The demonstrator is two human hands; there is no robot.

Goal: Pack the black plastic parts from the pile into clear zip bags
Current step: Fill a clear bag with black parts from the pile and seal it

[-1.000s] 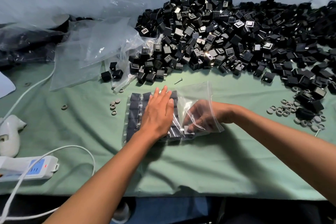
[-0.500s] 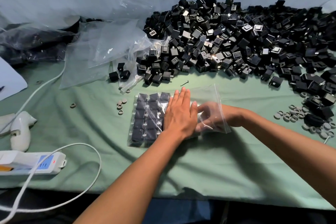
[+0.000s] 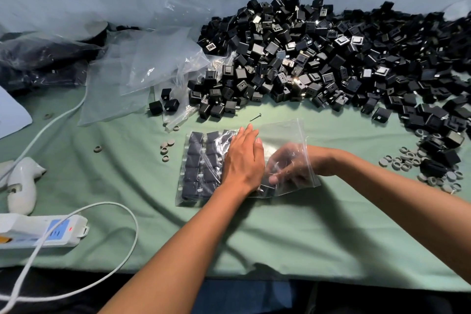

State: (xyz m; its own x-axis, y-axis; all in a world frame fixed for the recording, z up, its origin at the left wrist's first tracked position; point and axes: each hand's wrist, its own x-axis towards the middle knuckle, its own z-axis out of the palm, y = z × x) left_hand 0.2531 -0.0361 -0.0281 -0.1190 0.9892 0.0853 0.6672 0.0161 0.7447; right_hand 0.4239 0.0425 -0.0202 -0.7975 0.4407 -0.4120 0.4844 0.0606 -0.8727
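Note:
A clear zip bag (image 3: 288,132) lies flat on the green cloth, its mouth to the right. Rows of black plastic parts (image 3: 196,160) fill its left half. My left hand (image 3: 244,160) rests flat on top of the bag, fingers straight, pressing on the parts near its middle. Inside the bag's mouth is my right hand (image 3: 293,166), blurred through the plastic. Its fingers reach left, their tips at a black part in the bag's lower edge. The big pile of black parts (image 3: 318,58) spreads along the wall behind and to the right.
Empty clear bags (image 3: 142,64) lie back left, with dark filled bags (image 3: 38,58) beyond. A power strip (image 3: 43,232), its white cable and a white tool (image 3: 21,186) lie at the left. Grey rings (image 3: 167,149) and a screw (image 3: 255,117) are scattered near the bag.
My left hand has slid right across the bag, uncovering the left rows of parts. My right hand has stayed inside the bag's mouth, shifting slightly.

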